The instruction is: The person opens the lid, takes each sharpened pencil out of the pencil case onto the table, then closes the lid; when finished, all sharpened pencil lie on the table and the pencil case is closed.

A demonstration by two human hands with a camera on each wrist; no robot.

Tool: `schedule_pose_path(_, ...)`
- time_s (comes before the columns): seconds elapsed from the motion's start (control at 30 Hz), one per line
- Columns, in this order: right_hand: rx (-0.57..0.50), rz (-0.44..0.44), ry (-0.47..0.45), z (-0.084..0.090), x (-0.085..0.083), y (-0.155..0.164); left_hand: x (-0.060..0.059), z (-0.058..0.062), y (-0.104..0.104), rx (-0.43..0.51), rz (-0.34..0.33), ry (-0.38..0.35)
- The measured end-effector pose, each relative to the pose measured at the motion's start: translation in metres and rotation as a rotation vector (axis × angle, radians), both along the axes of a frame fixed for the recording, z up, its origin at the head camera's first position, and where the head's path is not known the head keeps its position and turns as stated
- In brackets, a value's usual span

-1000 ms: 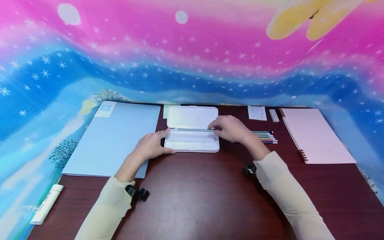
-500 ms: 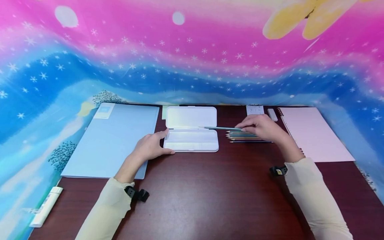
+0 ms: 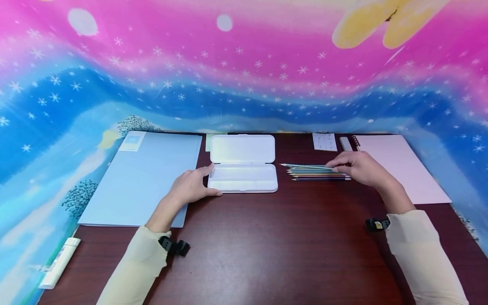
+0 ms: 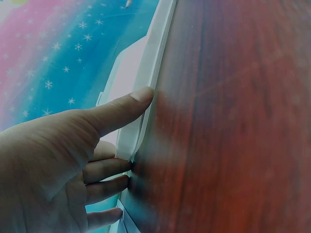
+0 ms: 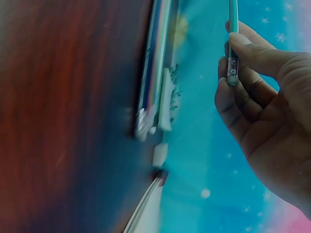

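My left hand (image 3: 190,185) holds the left end of a white pencil case (image 3: 244,186), thumb at its front edge and index finger near the hinge. The case lies with its lid (image 3: 242,148) raised, and its bare white compartments show. In the right wrist view, my right hand (image 5: 265,87) pinches a green pencil (image 5: 233,19) between thumb and fingers near its eraser end. From the head view, this pencil overlaps a row of several coloured pencils (image 3: 320,179) right of the case, its tip pointing left.
A light blue folder (image 3: 141,182) lies at left, a white tube (image 3: 60,263) near the left edge. Behind the pencils are a small printed paper (image 3: 325,142) and an eraser (image 3: 345,144). A pink spiral notebook (image 3: 411,169) lies at right. Patterned cloth (image 3: 244,84) rises behind the table.
My right hand has taken the green pencil out of the case and carried it right, over the pencil row. My left hand stays at the case.
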State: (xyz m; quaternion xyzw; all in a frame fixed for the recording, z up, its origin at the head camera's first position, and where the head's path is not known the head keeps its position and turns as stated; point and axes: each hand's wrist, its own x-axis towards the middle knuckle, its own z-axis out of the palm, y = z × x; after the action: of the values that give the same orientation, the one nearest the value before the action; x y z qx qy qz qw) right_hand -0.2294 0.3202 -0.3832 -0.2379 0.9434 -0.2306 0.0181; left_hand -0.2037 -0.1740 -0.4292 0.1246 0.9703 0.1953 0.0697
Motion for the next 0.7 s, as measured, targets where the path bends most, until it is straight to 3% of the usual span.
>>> schedule_pose_path(0.27, 0.007, -0.016, -0.022, -0.016, 0.007, 0.016, 0.000, 0.001, 0.000, 0.004, -0.002, -0.003)
schedule_pose_path(0.7, 0.076, -0.059, -0.062, -0.031, 0.003, 0.028, 0.001, 0.003, 0.000, 0.005, 0.002, -0.015)
